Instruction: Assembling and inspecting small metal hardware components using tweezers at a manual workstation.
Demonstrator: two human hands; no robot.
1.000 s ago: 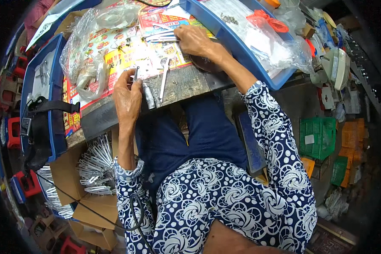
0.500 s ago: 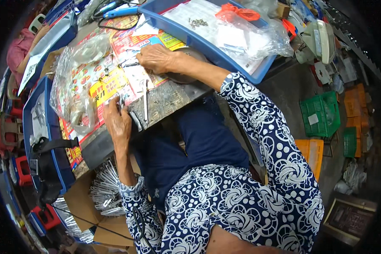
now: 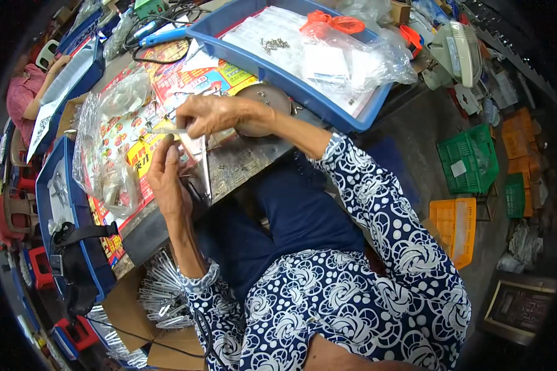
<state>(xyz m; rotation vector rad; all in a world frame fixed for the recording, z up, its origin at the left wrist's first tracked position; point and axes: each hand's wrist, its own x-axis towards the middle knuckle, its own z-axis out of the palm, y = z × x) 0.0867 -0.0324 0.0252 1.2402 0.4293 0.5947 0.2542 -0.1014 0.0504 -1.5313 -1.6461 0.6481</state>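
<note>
My right hand (image 3: 207, 115) pinches a thin pale metal strip (image 3: 166, 130) above the newsprint-covered bench (image 3: 247, 151). The strip points left, just beyond the fingertips of my left hand (image 3: 169, 179). That hand rests near the bench's front edge, its thumb and fingers drawn together; whatever lies between them is too small or hidden to make out. Another long silver metal strip (image 3: 205, 168) lies between my hands, reaching the bench edge. Beside my right wrist sits a round grey dish (image 3: 254, 127) with a few small screws on it.
A large blue tray (image 3: 284, 77) holds white paper, small screws (image 3: 274, 44), plastic bags and orange-handled scissors (image 3: 333, 23). Crumpled clear plastic (image 3: 93, 148) lies on the left. Below the bench, a cardboard box (image 3: 127, 312) contains many silver metal pieces. A blue-handled corded tool (image 3: 163, 37) lies behind.
My right hand has moved left and nearer, and now holds the pale strip raised by my left fingertips. The left hand has shifted only slightly. The whole view has tilted a little.
</note>
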